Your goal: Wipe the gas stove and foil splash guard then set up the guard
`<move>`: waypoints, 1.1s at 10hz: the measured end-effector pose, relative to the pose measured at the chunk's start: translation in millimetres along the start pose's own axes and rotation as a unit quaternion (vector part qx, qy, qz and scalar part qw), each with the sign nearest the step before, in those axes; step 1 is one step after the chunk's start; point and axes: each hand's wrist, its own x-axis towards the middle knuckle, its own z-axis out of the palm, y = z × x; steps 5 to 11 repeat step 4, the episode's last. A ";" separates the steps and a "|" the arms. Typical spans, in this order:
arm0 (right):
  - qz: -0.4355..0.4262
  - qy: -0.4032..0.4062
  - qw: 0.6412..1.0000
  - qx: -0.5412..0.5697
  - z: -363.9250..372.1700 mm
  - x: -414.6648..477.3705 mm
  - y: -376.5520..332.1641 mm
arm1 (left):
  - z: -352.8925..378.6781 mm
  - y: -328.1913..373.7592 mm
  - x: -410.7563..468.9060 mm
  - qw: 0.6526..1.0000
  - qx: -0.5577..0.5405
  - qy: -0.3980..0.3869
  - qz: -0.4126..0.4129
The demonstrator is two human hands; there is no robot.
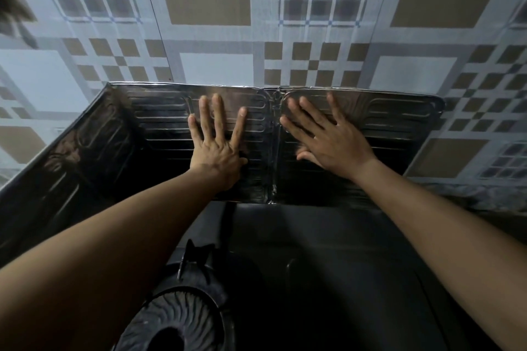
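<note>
Tiled kitchen wall [216, 65] in grey, tan and white checks, with both bare hands flat on the guard standing in front of it.

Going left to right: the ribbed, shiny silver foil splash guard [399, 120] has its left wing folded toward the camera, and its back panel stands upright against the wall behind the black gas stove [328, 265]. Left hand [216, 148] is spread wide open, palm pressed on the back panel just left of the centre crease. Right hand [333, 142] is open too, fingers fanned, flat on the panel just right of that crease. Neither hand grips anything. Down low on the left, the round black burner ring [174, 319] sits under the left forearm. Right side of the stove top is bare, and the guard's right edge ends clear of the right hand.
</note>
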 end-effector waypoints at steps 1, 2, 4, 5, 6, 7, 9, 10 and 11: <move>0.014 -0.029 0.999 0.013 -6.2 -1.0 -4.3 | -2.3 -0.6 -2.6 1.000 -0.009 0.005 0.008; 0.034 -0.083 0.995 0.041 -29.1 0.0 -8.6 | -15.7 -1.7 -14.9 1.000 -0.004 -0.024 0.013; 0.119 -0.040 0.976 0.179 -126.7 -4.7 20.5 | -76.1 8.1 -54.2 0.995 -0.101 -0.016 0.015; 0.119 -0.040 0.976 0.179 -126.7 -4.7 20.5 | -76.1 8.1 -54.2 0.995 -0.101 -0.016 0.015; 0.119 -0.040 0.976 0.179 -126.7 -4.7 20.5 | -76.1 8.1 -54.2 0.995 -0.101 -0.016 0.015; 0.119 -0.040 0.976 0.179 -126.7 -4.7 20.5 | -76.1 8.1 -54.2 0.995 -0.101 -0.016 0.015; 0.119 -0.040 0.976 0.179 -126.7 -4.7 20.5 | -76.1 8.1 -54.2 0.995 -0.101 -0.016 0.015; 0.119 -0.040 0.976 0.179 -126.7 -4.7 20.5 | -76.1 8.1 -54.2 0.995 -0.101 -0.016 0.015; 0.119 -0.040 0.976 0.179 -126.7 -4.7 20.5 | -76.1 8.1 -54.2 0.995 -0.101 -0.016 0.015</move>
